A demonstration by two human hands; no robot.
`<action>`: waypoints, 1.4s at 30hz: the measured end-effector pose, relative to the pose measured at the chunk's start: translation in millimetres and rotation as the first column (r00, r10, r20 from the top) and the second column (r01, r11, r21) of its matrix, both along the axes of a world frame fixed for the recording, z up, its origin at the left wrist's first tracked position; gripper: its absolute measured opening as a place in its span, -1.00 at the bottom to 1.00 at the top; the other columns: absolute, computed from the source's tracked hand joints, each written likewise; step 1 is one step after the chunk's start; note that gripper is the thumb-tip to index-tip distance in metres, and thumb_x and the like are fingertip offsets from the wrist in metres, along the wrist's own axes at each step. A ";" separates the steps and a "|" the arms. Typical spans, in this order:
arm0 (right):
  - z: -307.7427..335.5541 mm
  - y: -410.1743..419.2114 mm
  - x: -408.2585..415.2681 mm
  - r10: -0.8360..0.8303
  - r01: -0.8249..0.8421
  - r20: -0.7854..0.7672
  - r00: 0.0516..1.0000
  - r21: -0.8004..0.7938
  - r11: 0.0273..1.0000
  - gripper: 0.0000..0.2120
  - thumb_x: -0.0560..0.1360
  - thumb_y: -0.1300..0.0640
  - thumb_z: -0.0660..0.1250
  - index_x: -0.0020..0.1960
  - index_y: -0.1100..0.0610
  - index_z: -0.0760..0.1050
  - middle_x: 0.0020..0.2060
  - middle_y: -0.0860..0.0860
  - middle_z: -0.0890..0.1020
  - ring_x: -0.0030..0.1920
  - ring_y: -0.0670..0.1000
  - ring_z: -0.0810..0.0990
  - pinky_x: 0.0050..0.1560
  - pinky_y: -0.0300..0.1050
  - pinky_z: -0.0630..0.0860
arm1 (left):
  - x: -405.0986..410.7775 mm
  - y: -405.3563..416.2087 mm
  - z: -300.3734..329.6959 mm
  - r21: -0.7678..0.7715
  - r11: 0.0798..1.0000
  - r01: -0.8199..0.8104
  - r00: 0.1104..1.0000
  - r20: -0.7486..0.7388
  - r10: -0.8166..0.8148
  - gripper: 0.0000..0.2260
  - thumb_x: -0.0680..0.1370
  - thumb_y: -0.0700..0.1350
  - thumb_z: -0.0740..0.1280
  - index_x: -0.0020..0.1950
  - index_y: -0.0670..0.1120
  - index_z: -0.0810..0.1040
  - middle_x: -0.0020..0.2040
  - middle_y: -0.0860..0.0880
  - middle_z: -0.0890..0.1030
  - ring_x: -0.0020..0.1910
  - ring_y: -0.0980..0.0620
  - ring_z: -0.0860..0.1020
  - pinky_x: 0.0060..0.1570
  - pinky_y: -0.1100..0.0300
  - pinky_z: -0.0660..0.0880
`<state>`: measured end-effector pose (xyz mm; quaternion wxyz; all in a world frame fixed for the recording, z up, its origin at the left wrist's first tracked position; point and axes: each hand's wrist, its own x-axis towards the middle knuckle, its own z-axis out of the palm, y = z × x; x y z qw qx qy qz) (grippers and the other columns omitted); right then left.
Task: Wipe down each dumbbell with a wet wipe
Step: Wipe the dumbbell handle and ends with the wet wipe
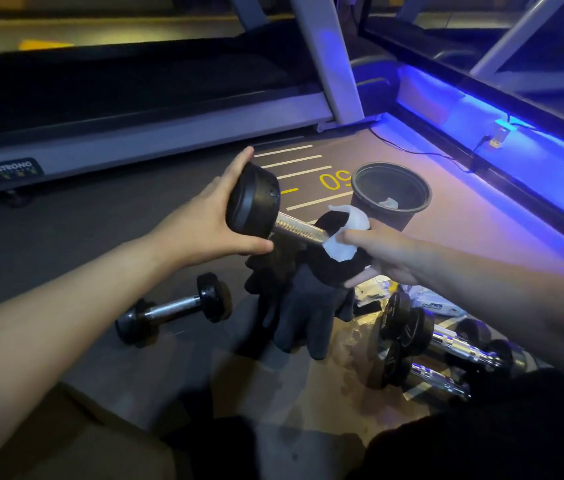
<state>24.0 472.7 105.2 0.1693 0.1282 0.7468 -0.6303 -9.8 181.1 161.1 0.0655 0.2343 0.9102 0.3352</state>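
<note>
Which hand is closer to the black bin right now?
Right. The right hand, pressing the wet wipe on the held dumbbell, sits just in front of the black bin. The left hand grips the dumbbell's far end, farther left.

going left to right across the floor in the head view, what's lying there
small dumbbell → dark gloves → wipe packet → cluster of dumbbells; the black bin stands farther back.
</note>
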 end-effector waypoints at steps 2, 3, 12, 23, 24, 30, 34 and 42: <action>0.5 -2.3 -1.7 -0.003 0.003 0.023 1.000 -0.014 1.000 -0.55 0.54 0.19 0.28 0.26 -0.31 0.48 0.23 0.09 0.58 0.20 0.23 0.57 -0.15 0.31 0.63 | 3.5 1.5 -0.1 -0.001 1.000 -0.024 0.999 0.030 0.024 0.12 0.30 0.28 0.54 0.51 0.46 -0.28 0.59 0.03 0.25 0.54 -0.01 0.28 0.38 0.16 0.29; 0.7 -2.4 -2.5 0.000 0.001 0.035 0.999 -0.022 1.000 -0.55 0.54 0.19 0.29 0.25 -0.31 0.48 0.23 0.09 0.58 0.20 0.24 0.56 -0.15 0.30 0.63 | 4.7 2.2 0.7 -0.005 0.999 -0.038 0.998 0.045 0.039 0.11 0.27 0.37 0.49 0.50 0.47 -0.31 0.60 0.00 0.25 0.56 -0.03 0.26 0.44 0.10 0.28; 9.4 -24.0 -5.3 -0.091 0.090 0.006 0.996 0.079 0.993 -0.77 0.49 0.14 0.36 0.09 -0.12 0.57 0.16 0.14 0.55 0.10 0.23 0.57 -0.32 0.16 0.64 | -9.9 0.3 -1.6 -0.057 0.962 -0.267 0.950 0.151 0.272 -0.06 0.39 0.41 0.40 0.61 0.29 -0.08 0.40 0.03 0.45 0.03 -0.07 0.62 -0.08 0.02 0.65; -1.5 -56.0 -9.0 -0.157 0.158 -0.026 0.987 0.278 0.948 -0.36 0.31 -0.03 0.50 0.25 0.00 0.22 0.19 -0.07 0.49 0.15 0.07 0.51 -0.43 0.10 0.63 | -16.8 -18.0 -52.6 0.113 0.851 -0.513 0.801 0.419 0.427 -0.41 0.44 -0.11 0.50 0.43 0.04 0.39 0.06 0.05 0.55 0.05 -0.05 0.59 -0.18 0.13 0.49; -1.5 -58.4 -8.6 -0.157 0.160 -0.036 0.987 0.295 0.942 -0.35 0.31 -0.02 0.49 0.27 0.01 0.22 0.19 -0.06 0.48 0.11 0.07 0.53 -0.45 0.09 0.63 | -16.4 -18.4 -54.0 0.116 0.846 -0.520 0.797 0.422 0.432 -0.42 0.44 -0.13 0.49 0.43 0.04 0.40 0.01 0.09 0.54 0.04 -0.06 0.59 -0.17 0.13 0.49; -0.3 -62.7 -6.5 -0.129 0.153 -0.090 0.988 0.349 0.925 -0.34 0.26 0.01 0.43 0.33 0.06 0.36 0.09 -0.05 0.56 -0.06 0.08 0.63 -0.49 0.14 0.61 | -13.5 -21.5 -53.3 0.111 0.857 -0.504 0.818 0.379 0.432 -0.42 0.41 -0.10 0.51 0.39 0.08 0.40 0.05 0.07 0.55 0.04 -0.07 0.61 -0.08 0.06 0.56; 0.1 -73.6 -5.6 -0.079 0.120 -0.119 0.990 0.386 0.915 -0.31 0.18 -0.02 0.39 0.31 0.04 0.43 0.06 -0.01 0.61 -0.14 0.11 0.67 -0.51 0.10 0.60 | -3.0 -36.3 -48.8 0.087 0.865 -0.495 0.827 0.351 0.438 -0.41 0.41 -0.10 0.53 0.39 0.05 0.40 0.01 0.08 0.54 0.03 0.00 0.58 0.09 0.08 0.59; 7.5 -134.8 -13.5 0.081 0.051 -0.254 0.964 0.473 0.879 -0.23 0.12 -0.15 0.35 0.31 0.05 0.45 -0.01 -0.15 0.67 -0.22 -0.13 0.69 -0.40 -0.20 0.60 | 18.9 -108.1 -33.2 0.161 0.811 -0.563 0.807 0.318 0.498 -0.39 0.39 -0.13 0.54 0.37 0.08 0.38 0.08 -0.01 0.58 -0.03 0.00 0.60 -0.30 0.17 0.51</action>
